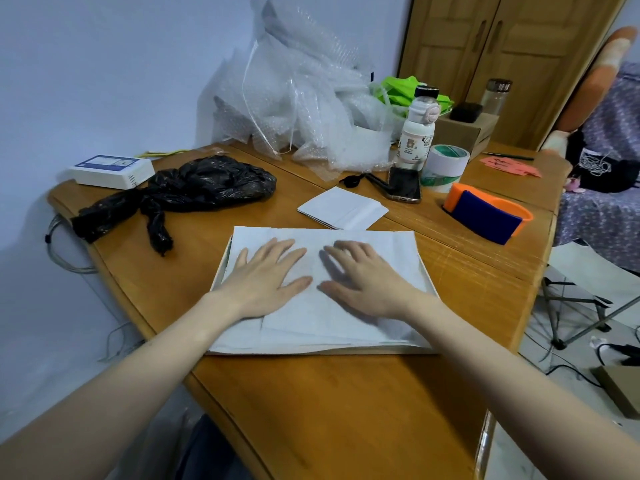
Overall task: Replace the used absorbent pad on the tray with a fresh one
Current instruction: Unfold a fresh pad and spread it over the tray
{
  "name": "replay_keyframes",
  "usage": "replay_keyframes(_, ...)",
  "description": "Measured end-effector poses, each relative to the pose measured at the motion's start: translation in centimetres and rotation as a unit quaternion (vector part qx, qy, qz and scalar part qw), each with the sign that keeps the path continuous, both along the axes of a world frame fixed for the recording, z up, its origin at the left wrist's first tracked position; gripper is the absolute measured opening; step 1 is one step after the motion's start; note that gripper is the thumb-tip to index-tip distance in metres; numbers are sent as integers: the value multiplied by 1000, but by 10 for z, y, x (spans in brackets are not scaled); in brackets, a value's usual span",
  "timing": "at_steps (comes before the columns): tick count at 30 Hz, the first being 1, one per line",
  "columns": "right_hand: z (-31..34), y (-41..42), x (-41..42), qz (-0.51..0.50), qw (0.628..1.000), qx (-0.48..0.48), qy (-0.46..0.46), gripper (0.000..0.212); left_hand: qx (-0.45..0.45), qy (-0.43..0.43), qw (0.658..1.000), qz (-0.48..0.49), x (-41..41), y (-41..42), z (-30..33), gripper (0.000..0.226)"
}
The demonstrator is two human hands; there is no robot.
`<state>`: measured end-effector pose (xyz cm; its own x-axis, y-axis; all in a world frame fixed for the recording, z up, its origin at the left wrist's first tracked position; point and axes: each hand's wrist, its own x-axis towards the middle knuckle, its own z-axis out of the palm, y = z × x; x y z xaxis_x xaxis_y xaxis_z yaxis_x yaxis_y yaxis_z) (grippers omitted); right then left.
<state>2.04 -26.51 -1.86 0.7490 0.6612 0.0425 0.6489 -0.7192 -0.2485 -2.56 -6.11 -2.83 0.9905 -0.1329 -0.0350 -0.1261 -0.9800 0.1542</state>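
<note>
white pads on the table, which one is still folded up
The small white folded pad behind the tray; the large white pad lies spread flat under both hands.

One view only, from a head-worn wide-angle camera. It looks forward and steeply down across the wooden tabletop (346,393), whose near edge runs out of frame at the bottom. Both forearms enter from the lower corners and reach toward mid-frame, so the working area sits close beneath the lens. Wide-angle distortion bends the tabletop edges. The far view takes in the wall (104,64) and wooden doors (491,46). The floor (571,368) shows at right.
</note>
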Motion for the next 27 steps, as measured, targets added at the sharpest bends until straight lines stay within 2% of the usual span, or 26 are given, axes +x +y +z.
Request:
replay_keyframes(2, -12, -3, -1, 3, 998, -52, 23, 68, 19, 46, 999, -1, -3, 2, -8, 68)
replay_keyframes(5, -22, -6, -2, -11, 997, -66, 24, 67, 29, 68, 997, 0, -4, 3, -12, 75)
replay_keyframes(27, -27, -7, 3, -67, 992, -107, 21, 77, 5, 64, 998, 17, 4, 9, -22, 100)
